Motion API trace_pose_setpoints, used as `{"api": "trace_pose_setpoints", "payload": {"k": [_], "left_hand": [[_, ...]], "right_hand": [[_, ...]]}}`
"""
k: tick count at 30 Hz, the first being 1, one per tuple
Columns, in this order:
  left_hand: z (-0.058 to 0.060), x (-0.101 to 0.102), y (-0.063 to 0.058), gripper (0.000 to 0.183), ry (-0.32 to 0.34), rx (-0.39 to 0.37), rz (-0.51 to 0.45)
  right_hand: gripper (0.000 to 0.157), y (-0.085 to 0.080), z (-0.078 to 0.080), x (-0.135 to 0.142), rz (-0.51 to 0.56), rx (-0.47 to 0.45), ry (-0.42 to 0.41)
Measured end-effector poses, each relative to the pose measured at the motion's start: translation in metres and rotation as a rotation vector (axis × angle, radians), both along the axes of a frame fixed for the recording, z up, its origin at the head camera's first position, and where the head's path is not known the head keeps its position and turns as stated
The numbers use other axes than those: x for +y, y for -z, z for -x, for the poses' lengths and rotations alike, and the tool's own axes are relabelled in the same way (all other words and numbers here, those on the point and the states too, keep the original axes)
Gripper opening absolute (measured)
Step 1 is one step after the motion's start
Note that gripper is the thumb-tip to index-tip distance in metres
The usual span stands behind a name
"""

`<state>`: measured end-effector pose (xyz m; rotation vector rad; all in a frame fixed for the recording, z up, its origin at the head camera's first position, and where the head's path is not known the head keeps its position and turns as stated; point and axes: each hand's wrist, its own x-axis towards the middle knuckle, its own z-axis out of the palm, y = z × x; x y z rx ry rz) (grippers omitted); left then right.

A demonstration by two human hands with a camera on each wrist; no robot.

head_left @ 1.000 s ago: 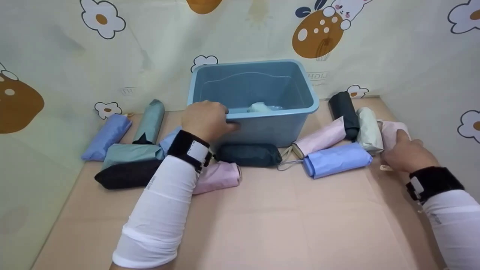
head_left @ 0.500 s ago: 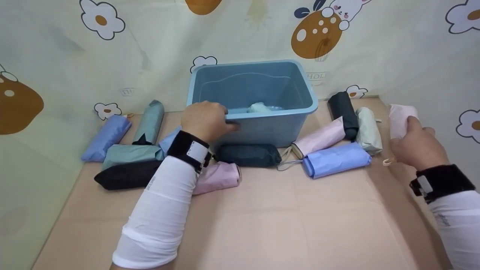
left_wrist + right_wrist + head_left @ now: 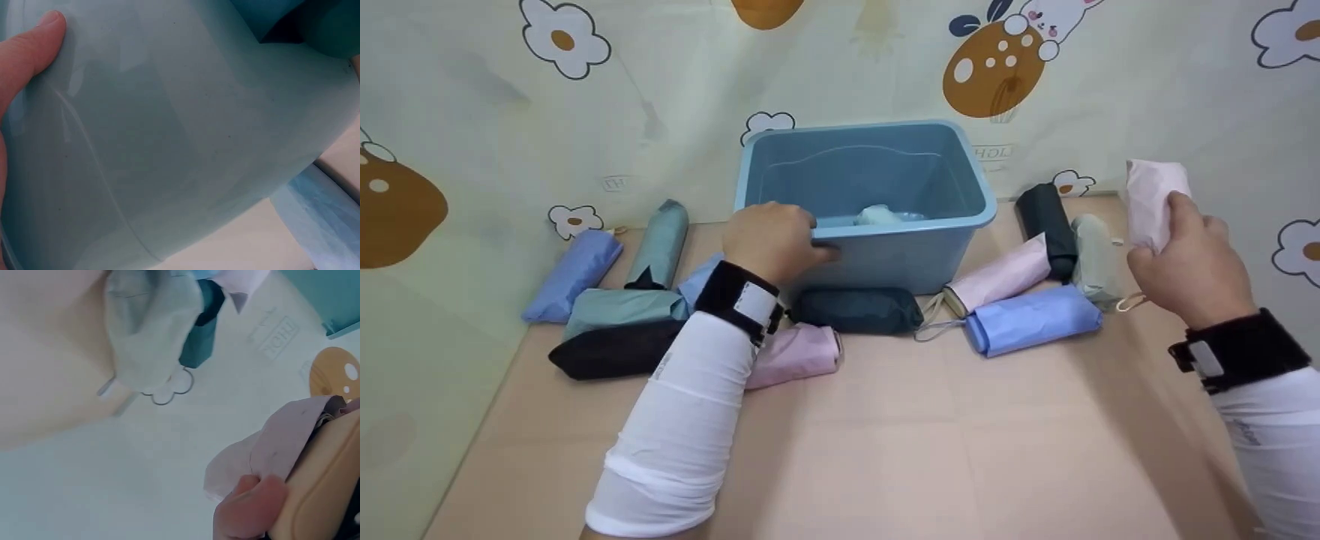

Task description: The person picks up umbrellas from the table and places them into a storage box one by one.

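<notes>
While your left hand [image 3: 771, 244] is curled over the near-left rim of the blue bin [image 3: 892, 259], thumb on the outer wall, a dark green folded umbrella [image 3: 855, 310] lies in front of it. Far right, past the pale green umbrella [image 3: 1095, 259], your right hand [image 3: 1196, 262] is part-closed, thumb and fingers gripping a pink umbrella [image 3: 1151, 199] above the table [image 3: 960, 472].

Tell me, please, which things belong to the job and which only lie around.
Job, it seems:
pink bundle, held by the right hand
blue bin, gripped by the left hand
pale bundle in the bin

Lying around, perhaps for later:
black bundle at left
bright blue bundle at right
other bundles on the table
</notes>
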<state>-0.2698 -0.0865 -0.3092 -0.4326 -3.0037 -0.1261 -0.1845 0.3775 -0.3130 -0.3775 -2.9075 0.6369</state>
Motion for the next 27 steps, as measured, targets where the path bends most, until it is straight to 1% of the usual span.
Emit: {"api": "trace_pose_setpoints", "payload": {"k": [5,12,21,27], "left_hand": [[-0.001,0.0,0.0,0.054,0.003,0.006,-0.002],[-0.001,0.0,0.0,0.054,0.003,0.007,0.001],[0.0,0.001,-0.001,0.054,0.007,0.007,0.003],[0.0,0.0,0.0,0.053,0.01,0.015,0.007]], "right_hand": [[0.082,-0.011,0.003,-0.016,0.029,0.04,-0.026],[0.082,-0.021,0.008,-0.038,0.045,0.099,-0.089],[0.08,-0.035,0.02,-0.068,0.071,0.184,-0.163],[0.079,-0.044,0.028,-0.093,0.088,0.223,-0.222]]}}
